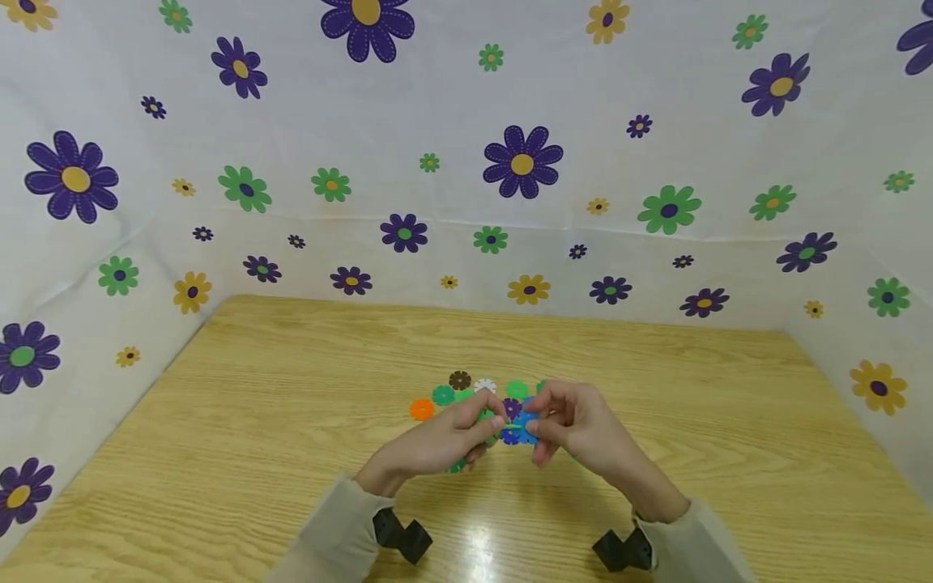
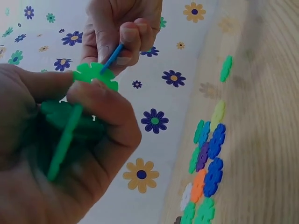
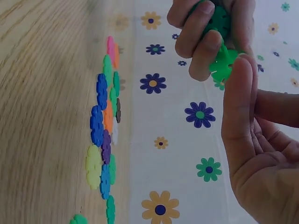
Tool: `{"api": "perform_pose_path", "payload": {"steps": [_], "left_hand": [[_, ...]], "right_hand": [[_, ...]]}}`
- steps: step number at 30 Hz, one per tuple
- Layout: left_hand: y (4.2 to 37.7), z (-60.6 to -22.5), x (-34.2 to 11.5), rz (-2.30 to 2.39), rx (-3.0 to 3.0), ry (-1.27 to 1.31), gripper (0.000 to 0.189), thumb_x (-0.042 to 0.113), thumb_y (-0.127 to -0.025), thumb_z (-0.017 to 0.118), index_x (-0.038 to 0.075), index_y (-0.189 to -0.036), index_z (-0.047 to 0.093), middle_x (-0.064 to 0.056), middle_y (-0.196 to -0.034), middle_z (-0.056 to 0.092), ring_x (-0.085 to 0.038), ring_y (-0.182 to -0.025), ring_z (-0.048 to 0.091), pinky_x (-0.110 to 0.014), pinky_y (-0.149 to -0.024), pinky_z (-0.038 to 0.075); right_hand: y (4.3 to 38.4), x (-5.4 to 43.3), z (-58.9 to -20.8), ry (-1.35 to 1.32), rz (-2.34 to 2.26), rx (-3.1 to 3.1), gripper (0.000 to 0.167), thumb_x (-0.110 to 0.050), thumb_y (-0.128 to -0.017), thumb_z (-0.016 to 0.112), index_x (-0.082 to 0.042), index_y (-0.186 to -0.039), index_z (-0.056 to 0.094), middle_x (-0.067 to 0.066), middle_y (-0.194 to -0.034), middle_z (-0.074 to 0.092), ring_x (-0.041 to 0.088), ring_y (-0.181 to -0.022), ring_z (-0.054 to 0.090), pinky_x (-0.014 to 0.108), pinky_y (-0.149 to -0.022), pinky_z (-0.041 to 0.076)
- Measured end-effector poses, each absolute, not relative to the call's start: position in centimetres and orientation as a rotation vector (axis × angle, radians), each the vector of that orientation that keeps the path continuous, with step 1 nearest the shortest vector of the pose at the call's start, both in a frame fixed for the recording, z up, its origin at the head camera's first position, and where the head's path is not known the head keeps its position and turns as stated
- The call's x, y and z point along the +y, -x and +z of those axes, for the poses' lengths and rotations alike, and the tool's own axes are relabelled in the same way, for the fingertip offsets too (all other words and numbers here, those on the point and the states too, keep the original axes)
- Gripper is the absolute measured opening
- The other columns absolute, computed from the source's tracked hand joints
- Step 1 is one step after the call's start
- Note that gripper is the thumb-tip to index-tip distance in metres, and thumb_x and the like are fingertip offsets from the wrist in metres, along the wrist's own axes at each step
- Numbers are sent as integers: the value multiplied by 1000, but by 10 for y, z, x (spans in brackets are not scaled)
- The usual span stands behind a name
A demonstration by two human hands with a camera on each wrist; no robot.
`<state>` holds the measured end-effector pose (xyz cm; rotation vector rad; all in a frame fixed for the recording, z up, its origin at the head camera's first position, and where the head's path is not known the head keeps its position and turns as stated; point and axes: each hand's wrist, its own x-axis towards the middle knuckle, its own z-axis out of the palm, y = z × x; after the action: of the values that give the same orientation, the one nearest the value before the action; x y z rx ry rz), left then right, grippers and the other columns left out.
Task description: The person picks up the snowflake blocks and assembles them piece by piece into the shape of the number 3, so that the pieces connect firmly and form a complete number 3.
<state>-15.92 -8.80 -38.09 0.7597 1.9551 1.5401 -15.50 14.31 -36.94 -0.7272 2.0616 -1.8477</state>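
Above the table, my left hand grips a joined cluster of green notched plastic discs. A light green disc sticks out past its thumb and index finger, while a darker green disc sits inside the curled fingers. My right hand pinches a blue notched disc between thumb and fingers. Seen edge-on in the left wrist view, the blue disc meets the light green one at its rim. I cannot tell how deep it sits in a slot. In the right wrist view my right thumb hides the blue disc.
Loose discs lie flat on the wooden table behind and beneath the hands, among them orange, brown, dark green, yellow and pink. A white flowered cloth walls the table's back and sides.
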Motion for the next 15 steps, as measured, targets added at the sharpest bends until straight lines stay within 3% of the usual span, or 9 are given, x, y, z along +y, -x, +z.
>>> {"api": "perform_pose_path", "payload": {"steps": [8,15], "left_hand": [[166,-378,-95,1698,1886,-718,18,19,-112,42,2,-118,43,-7,-87,52,-16,-67,46,-25,-62,43],[169,-380,-101,1830,1808,-638,14,14,-111,44,0,-111,46,-17,-108,66,-18,-72,60,-27,-68,52]], "right_hand": [[169,170,-362,811,-1578,2354,23,1,-100,61,16,-118,60,15,-84,68,21,-64,67,37,-61,60],[181,191,-380,855,-696,2794,19,-4,-88,77,1,-106,73,1,-87,64,14,-73,58,31,-64,51]]}}
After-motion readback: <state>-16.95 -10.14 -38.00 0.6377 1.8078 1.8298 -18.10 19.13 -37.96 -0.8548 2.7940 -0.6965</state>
